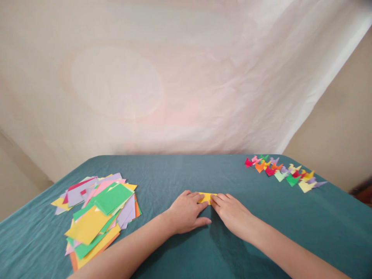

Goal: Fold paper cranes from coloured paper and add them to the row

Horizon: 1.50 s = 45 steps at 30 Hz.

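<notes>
A small folded piece of yellow paper [205,198] lies on the table between my two hands, with parts of it hidden beneath the fingers. My left hand [188,212] presses its left side with the fingertips, the thumb stretched out toward me and off the paper. On the right side, my right hand [229,212] has its fingers close together, their tips holding the paper against the cloth.
To the left, a loose pile of coloured paper sheets [113,198] spreads over the dark green tablecloth [171,170]. Several small folded paper birds [292,180] stand in rows at the far right. A pale hanging cloth [186,77] closes off the back.
</notes>
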{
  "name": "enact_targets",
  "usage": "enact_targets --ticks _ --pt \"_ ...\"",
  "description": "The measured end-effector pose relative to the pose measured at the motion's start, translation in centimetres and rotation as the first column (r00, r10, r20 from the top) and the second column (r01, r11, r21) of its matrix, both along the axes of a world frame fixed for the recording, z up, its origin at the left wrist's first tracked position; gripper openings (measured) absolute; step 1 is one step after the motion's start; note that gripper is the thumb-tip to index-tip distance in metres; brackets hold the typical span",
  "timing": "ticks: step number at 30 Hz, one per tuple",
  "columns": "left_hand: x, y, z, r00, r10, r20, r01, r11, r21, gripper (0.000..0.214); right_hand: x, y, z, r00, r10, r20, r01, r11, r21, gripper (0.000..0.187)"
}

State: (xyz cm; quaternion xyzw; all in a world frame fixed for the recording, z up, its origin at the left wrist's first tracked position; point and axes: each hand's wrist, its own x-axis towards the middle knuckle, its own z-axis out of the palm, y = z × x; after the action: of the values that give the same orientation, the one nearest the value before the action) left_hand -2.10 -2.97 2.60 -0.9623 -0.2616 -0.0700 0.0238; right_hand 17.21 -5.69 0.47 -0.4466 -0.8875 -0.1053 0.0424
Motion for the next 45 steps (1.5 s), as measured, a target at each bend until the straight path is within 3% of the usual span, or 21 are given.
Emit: enact_targets --ticks 9,25,30,36,41,45 --pt "0.2 -0.3 0.7 0.996 0.077 -0.054 -0.068 0.988 0.138 0.043 0.3 0.3 -0.1 1.000 0.012 0.017 -0.012 1.000 0.010 0.023" --pt "-0.2 -0.3 0.8 0.991 0.111 -0.078 -0.103 0.990 0.101 0.035 0.9 0.3 1.3 0.999 -0.009 -0.036 0.004 0.989 -0.146 0.028" --pt "-0.3 -0.3 0.4 0.990 0.113 -0.082 -0.106 0.990 0.090 0.028 1.3 1.4 1.1 0.983 -0.058 -0.175 0.027 0.985 -0.171 0.026" --pt "-0.6 0.1 0.3 0.987 0.152 -0.058 -0.151 0.988 0.029 0.023 1.5 3.0 -0.8 0.879 -0.170 -0.446 0.093 0.978 -0.189 0.030" --pt "-1.1 1.5 -1.0 0.915 0.361 0.178 -0.345 0.931 -0.115 0.018 1.4 3.2 -1.5 0.833 -0.196 -0.518 0.099 0.973 -0.208 0.035" --pt "-1.2 2.4 -2.9 0.854 0.368 0.367 -0.329 0.930 -0.166 0.043 1.0 3.0 -1.3 0.812 -0.188 -0.553 0.077 0.973 -0.218 0.032"
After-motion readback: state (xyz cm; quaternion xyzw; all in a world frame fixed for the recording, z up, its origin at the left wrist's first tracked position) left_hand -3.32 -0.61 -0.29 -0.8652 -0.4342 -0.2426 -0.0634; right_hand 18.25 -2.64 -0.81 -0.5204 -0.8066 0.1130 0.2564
